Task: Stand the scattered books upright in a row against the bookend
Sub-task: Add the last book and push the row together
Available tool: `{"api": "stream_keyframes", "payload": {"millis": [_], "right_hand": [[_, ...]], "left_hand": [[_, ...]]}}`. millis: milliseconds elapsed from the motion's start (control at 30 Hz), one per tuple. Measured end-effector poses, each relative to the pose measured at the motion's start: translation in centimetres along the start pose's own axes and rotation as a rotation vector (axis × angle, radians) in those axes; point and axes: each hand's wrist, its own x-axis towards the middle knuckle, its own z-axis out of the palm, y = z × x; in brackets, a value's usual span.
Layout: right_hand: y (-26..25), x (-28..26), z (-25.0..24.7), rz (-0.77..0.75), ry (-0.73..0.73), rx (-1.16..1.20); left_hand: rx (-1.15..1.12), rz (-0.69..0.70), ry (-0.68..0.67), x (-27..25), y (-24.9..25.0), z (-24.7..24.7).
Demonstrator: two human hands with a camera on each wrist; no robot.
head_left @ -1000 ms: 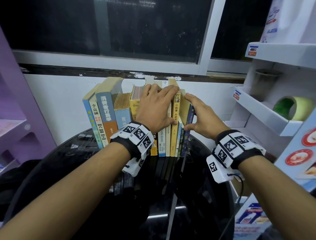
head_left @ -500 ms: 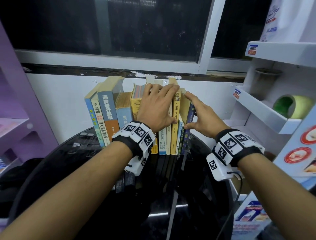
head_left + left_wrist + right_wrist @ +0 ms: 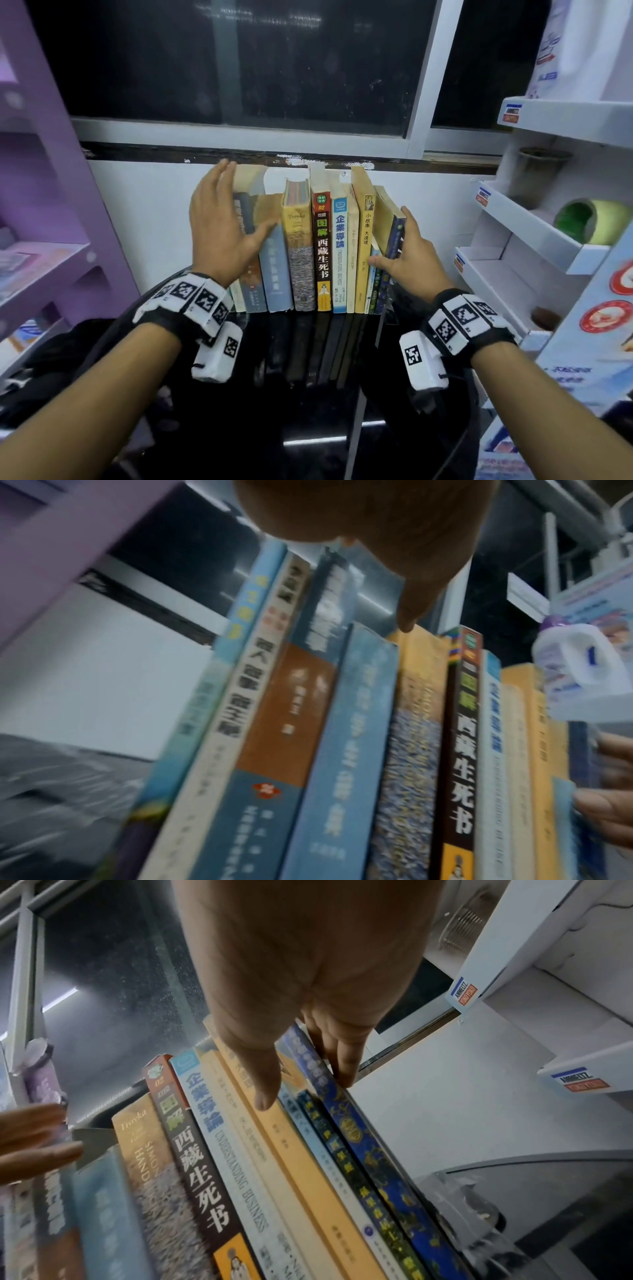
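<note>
A row of books (image 3: 322,246) stands upright on a glossy black round table (image 3: 308,411), backs to the white wall. My left hand (image 3: 222,222) is at the row's left end, fingers straight and spread in front of the blue and brown spines (image 3: 284,710); its thumb tip reaches the light blue book's top (image 3: 369,723). My right hand (image 3: 397,253) rests flat on the cover of the dark blue book (image 3: 359,1137) at the right end, its thumb across the neighbouring spines. A clear plastic piece (image 3: 459,1202), perhaps the bookend, stands right of that book.
A purple shelf unit (image 3: 44,205) stands close on the left. White cardboard display shelves (image 3: 534,233) with a green tape roll (image 3: 592,219) crowd the right. A dark window (image 3: 239,68) runs above the wall. A white detergent bottle (image 3: 578,674) shows beyond the row.
My left hand has left the tops of the middle books and swung over to the left end of the row. The right hand stays on the right end book.
</note>
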Motion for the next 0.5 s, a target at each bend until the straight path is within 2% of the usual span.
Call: {"api": "stream_keyframes", "payload": {"millis": [100, 200, 333, 500], "right_hand": [[-0.2, -0.1, 0.5, 0.007, 0.037, -0.017], [-0.4, -0.1, 0.9, 0.037, 0.073, -0.037], [-0.6, -0.3, 1.4, 0.037, 0.109, -0.031], [-0.7, -0.3, 1.4, 0.042, 0.115, -0.038]], "left_hand": [[-0.078, -0.179, -0.126, -0.8, -2.2, -1.0], [-0.263, -0.313, -0.255, -1.2, -3.4, -1.5], [-0.349, -0.466, -0.234, -1.1, -3.0, -1.7], [-0.309, -0.448, -0.262, -0.8, -2.9, -1.4]]}}
